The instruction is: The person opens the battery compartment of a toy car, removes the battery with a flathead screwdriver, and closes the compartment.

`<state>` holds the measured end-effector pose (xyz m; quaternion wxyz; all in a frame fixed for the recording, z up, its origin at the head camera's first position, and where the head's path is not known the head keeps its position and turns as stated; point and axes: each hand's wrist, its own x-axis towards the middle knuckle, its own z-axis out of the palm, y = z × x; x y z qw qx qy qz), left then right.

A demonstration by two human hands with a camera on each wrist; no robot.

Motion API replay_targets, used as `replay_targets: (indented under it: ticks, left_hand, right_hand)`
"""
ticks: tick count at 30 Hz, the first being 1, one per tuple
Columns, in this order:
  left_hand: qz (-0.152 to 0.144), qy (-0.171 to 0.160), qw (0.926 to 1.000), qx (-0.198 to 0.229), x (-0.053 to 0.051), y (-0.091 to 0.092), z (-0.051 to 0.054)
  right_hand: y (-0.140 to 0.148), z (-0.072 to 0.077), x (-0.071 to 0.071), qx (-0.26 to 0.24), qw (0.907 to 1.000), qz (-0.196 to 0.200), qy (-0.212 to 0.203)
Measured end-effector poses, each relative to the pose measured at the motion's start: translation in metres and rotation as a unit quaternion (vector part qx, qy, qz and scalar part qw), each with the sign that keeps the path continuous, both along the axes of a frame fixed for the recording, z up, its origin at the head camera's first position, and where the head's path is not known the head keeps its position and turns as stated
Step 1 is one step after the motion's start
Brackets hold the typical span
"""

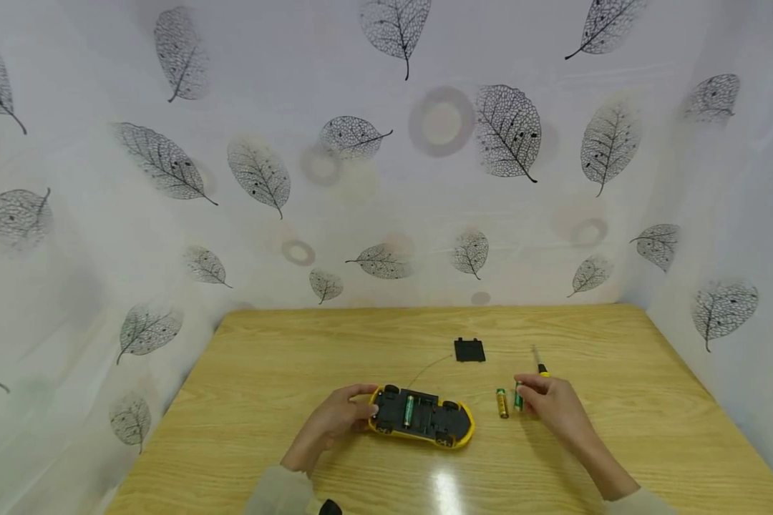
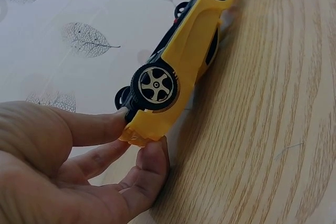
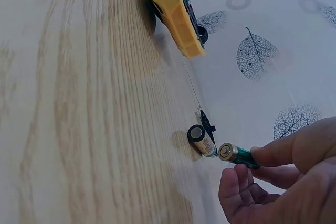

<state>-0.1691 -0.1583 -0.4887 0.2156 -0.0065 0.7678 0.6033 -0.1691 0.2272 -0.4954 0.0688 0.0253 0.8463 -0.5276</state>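
A yellow toy car (image 1: 421,417) lies wheels up, its black underside showing. My left hand (image 1: 341,417) pinches one end of it, thumb on the underside and fingers beneath, as the left wrist view shows. A green battery (image 1: 409,411) sits in the car's uncovered compartment. To the right, my right hand (image 1: 557,411) pinches another green battery (image 3: 240,155) between thumb and fingers, just above the table. Beside that hand, a gold and green battery (image 1: 502,403) rests on the table, apart from the car.
A black battery cover (image 1: 469,350) lies behind the car, near a thin wire antenna (image 1: 428,368) reaching from the car. A screwdriver (image 1: 540,363) lies beyond my right hand, its handle partly hidden. Leaf-patterned curtains surround the wooden table (image 1: 283,357) at the back and sides.
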Motion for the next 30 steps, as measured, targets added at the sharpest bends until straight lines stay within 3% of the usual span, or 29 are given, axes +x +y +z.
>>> replay_targets:
  ticks: [13,20,30]
  left_hand:
    - [0.004,-0.002,1.0000,0.001,-0.001,0.000,-0.001]
    - [0.007,0.000,0.9999,-0.007,-0.002,0.000,-0.001]
    - [0.013,-0.003,0.9998,-0.014,-0.002,0.001,-0.002]
  right_hand:
    - [-0.008,-0.013,-0.003,0.070,0.9972,-0.006,0.028]
    - [-0.014,-0.014,-0.004,0.132,0.9894,-0.009,0.060]
    - [-0.017,-0.018,-0.007,0.173,0.9828,-0.009,0.063]
